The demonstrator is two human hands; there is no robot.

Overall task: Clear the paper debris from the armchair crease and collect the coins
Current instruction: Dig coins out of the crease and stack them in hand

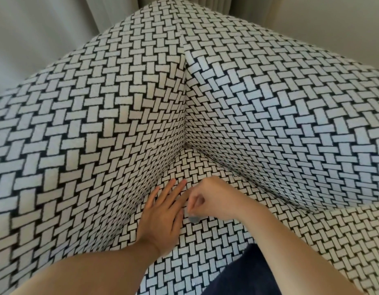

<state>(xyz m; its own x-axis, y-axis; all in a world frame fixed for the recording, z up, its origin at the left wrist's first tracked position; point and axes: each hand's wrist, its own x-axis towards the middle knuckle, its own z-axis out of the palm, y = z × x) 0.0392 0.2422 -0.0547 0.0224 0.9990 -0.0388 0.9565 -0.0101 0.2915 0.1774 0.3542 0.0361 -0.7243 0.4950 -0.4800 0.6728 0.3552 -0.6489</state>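
Right hand (214, 201) pinches a coin (194, 219) on the armchair seat (205, 248), left hand (161, 218) flat, fingers (170, 191) straight, curtains (205, 7) behind

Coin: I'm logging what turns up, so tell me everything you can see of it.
The coin is small, round and dull grey, metal by its look, its face too blurred to read. It is at the seat cushion, just under the curled fingertips of the right hand, which seem to pinch its upper edge. The left hand lies flat beside it; whether they touch is unclear.
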